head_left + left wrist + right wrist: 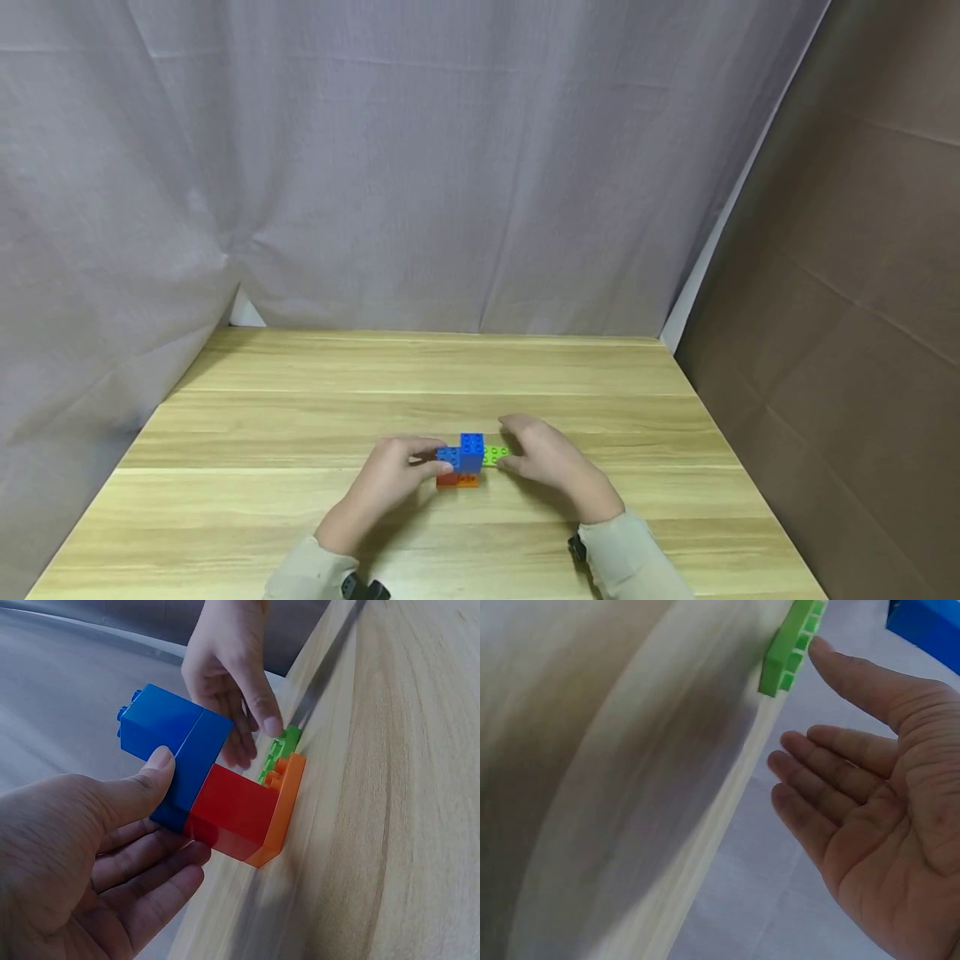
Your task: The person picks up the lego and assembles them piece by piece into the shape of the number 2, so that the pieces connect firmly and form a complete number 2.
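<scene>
A small structure of toy building bricks stands on the table. Its lower part is an orange brick with a red brick on top. Over the red one sits a blue brick, and a taller-standing blue brick rises from it. My left hand grips the lower blue brick between thumb and fingers. A flat light-green brick extends from the right side of the structure, low by the table. Beside its end is my right hand, fingers loosely spread and holding nothing, thumb tip close to the studs.
The wooden table runs back to a grey cloth curtain. A brown cloth hangs along the right side. Dark wrist devices are worn at both sleeves.
</scene>
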Demonstrator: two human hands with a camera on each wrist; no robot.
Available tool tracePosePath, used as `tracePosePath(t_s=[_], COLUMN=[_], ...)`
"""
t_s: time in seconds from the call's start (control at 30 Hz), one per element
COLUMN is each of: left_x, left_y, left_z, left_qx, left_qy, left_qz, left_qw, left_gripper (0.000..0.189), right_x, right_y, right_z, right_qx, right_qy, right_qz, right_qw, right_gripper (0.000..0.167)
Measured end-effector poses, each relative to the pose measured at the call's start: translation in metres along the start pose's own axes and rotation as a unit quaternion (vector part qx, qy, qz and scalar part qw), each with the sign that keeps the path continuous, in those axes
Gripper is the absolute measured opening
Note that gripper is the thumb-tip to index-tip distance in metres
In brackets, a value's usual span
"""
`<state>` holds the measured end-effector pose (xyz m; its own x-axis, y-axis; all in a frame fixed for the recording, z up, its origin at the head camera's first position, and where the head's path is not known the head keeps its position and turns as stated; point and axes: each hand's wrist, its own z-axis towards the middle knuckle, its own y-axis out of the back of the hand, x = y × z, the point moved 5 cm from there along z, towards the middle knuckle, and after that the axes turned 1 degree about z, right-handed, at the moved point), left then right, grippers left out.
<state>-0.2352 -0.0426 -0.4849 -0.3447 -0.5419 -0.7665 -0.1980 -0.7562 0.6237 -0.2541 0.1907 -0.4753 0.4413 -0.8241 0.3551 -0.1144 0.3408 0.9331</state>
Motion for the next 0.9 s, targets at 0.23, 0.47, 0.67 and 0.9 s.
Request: tracePosePath(t_s=[0.23, 0.47, 0.67, 0.9], left_x=[0.001, 0.002, 0.003, 0.001], left_y=[-0.001, 0.0, -0.001, -0.001], left_z=[0.0, 0.0, 0.0, 0.0], left_qx=[0.001, 0.001, 0.002, 0.002], left_qy=[0.002, 0.008, 0.007, 0.007], left_qz=[-0.006, -0.003, 0.0, -0.008], left_qw=[1.0, 1.0, 1.0, 0.9999], left_gripper=[0.035, 0.036, 0.037, 0.035], right_x=[-0.011, -0.01, -0.007, -0.001], right_y=[-0.01, -0.011, -0.012, -0.014], right_z=[0.004, 0.007, 0.006, 0.009], right_qx=[0.012, 0.007, 0.02, 0.027], right_qy=[-0.019, -0.001, 0.002, 0.023], right_qz=[-0.033, -0.032, -0.027, -0.016], right_qw=[0.9992, 0.9995, 0.9994, 0.9992], right_gripper=[0.057, 0.037, 0.043, 0.039])
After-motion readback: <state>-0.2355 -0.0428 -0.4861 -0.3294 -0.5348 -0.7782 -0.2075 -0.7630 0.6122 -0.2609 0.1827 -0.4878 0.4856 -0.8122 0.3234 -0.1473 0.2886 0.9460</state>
